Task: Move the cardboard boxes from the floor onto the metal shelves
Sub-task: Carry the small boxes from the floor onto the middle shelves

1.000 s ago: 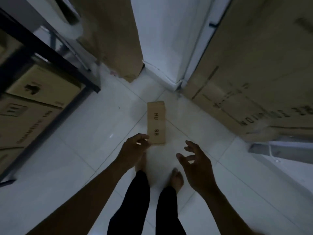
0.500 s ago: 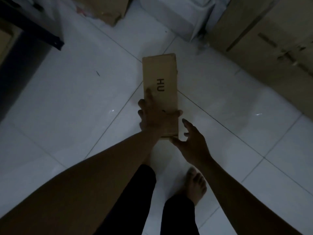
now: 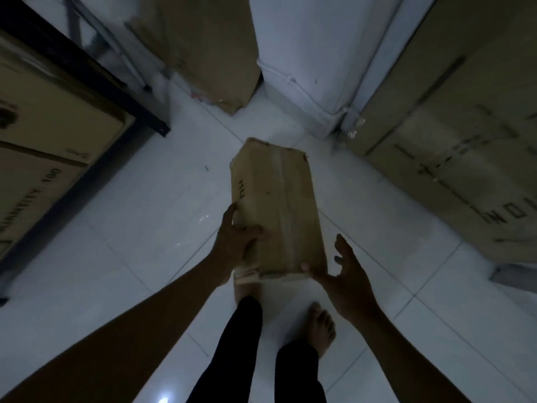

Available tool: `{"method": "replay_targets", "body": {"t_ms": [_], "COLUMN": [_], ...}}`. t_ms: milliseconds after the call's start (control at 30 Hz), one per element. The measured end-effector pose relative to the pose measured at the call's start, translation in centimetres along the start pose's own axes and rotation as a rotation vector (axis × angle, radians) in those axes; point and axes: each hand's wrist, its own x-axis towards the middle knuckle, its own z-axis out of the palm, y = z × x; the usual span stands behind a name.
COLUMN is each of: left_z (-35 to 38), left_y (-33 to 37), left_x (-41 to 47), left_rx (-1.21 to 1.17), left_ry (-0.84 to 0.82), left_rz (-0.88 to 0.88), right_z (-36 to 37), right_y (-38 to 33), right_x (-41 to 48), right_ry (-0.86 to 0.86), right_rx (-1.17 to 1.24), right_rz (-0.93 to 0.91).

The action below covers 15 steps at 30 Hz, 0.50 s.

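A long narrow cardboard box [image 3: 276, 205] marked "HU" is lifted off the white tiled floor, tilted with its taped face up. My left hand [image 3: 236, 242] grips its near left edge, thumb on top. My right hand [image 3: 345, 274] is spread at the near right corner, with its thumb touching the box's end and the fingers straight and off the cardboard. The black metal shelf [image 3: 87, 74] stands at the left with cardboard boxes [image 3: 49, 123] stored in it.
A big printed carton [image 3: 465, 135] fills the right side. Another carton [image 3: 203, 45] leans at the back by a white wall corner [image 3: 305, 68]. My bare feet [image 3: 321, 327] stand on the tiles below the box.
The box has come up off the floor and rolled so its taped face shows. My left hand went from lying on top to gripping the left edge; my right hand stays at the near end.
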Motion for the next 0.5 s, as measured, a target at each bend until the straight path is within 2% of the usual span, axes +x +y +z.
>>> {"method": "replay_targets", "body": {"t_ms": [100,300,400,500], "left_z": [-2.7,-6.6,-8.8,-11.8], "left_y": [1.7,5.5,6.8,7.0], "left_x": [-7.1,-21.9,-28.4,-34.8], "left_rx": [-0.161,-0.439,-0.537,-0.667], "left_ry": [-0.045,-0.137,-0.124,-0.114], "left_rz": [-0.026,0.164,0.271,0.299], "right_z": [-2.1,-4.4,-3.8,-2.2], "right_y": [-3.7,-12.0,-16.8,-21.0], "right_x": [-4.7,-14.4,-19.7,-25.3], "right_ry": [-0.050,-0.278,-0.377,-0.429], "right_rx": [0.036,0.240,0.247,0.253], "right_rz": [-0.054,-0.218,-0.327,-0.422]}}
